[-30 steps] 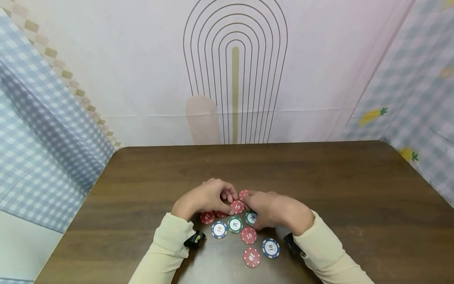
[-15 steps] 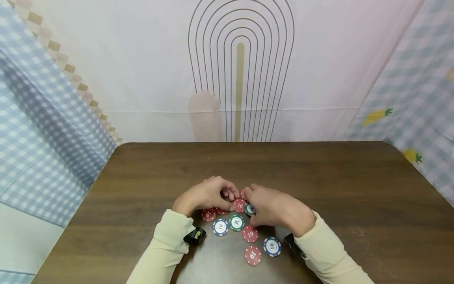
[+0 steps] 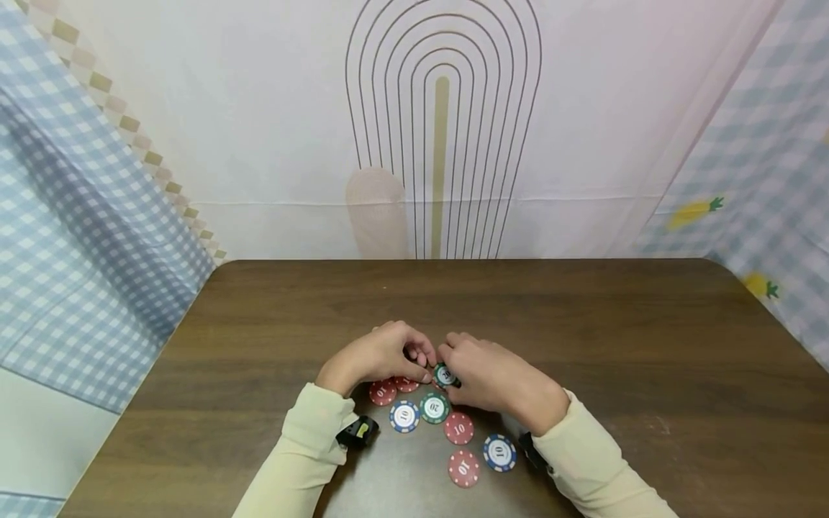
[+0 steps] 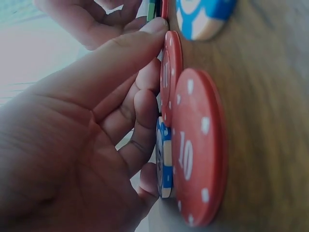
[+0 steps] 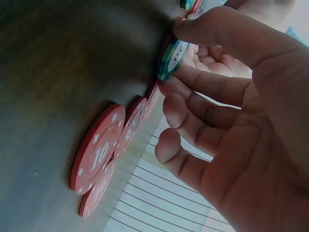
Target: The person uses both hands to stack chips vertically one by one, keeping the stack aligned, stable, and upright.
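In the head view my right hand (image 3: pixel 495 373) pinches a green poker chip (image 3: pixel 445 375) marked 20, its thumb and fingertips at the chip's edge. Beneath that chip, a sliver of a red poker chip (image 3: pixel 437 385) shows. My left hand (image 3: pixel 385 352) curves around the red chip's left side, thumb tip at its edge; the left wrist view shows the thumb (image 4: pixel 155 28) touching the red rim (image 4: pixel 164 8). The right wrist view shows the green chip (image 5: pixel 173 59) lying against the red one, between the right thumb and fingers.
Red chips (image 3: pixel 459 428), another green chip (image 3: pixel 435 408) and blue chips (image 3: pixel 404 416) lie flat nearer the body. Several red chips (image 5: pixel 99 150) lie beside the right fingers, hidden from the head. A blue chip (image 4: pixel 164 159) sits under the left palm. The wooden table (image 3: pixel 291 295) meets a curtain behind.
My right hand has slid the green chip leftward and up onto the red chip, covering most of it. The left hand has stayed nearly still at the red chip.
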Motion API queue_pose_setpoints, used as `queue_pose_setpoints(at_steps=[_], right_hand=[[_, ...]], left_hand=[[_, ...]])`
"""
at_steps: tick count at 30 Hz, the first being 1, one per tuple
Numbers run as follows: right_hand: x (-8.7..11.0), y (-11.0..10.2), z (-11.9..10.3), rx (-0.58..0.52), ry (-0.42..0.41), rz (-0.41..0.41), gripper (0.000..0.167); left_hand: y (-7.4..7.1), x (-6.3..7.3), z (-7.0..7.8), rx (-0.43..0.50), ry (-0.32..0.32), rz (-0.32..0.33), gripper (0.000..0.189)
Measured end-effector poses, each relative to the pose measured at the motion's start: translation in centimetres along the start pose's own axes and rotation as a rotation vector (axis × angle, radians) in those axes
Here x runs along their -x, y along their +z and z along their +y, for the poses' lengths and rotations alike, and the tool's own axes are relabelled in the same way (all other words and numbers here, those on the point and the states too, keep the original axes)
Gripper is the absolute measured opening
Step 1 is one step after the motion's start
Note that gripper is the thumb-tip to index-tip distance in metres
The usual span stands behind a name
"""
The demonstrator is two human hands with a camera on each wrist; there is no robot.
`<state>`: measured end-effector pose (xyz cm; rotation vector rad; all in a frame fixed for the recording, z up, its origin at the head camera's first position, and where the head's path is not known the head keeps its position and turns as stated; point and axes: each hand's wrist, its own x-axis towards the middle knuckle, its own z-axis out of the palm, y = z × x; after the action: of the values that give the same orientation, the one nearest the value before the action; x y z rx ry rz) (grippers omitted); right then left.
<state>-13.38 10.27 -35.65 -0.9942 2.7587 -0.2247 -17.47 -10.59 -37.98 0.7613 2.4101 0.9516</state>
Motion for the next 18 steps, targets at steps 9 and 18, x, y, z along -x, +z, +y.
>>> queue_pose_setpoints(at_steps=[9,18], right_hand=[[0.16,0.20,-0.02,-0.020,0.008,0.011,0.027],[0.09,-0.74,0.70,-0.076,-0.003,0.023,0.028]], left_hand=[[0.06,0.05,-0.48,0.018,0.023,-0.021,0.008],[-0.63,0.30,-0.65,0.014,0.053,-0.065,0.027]])
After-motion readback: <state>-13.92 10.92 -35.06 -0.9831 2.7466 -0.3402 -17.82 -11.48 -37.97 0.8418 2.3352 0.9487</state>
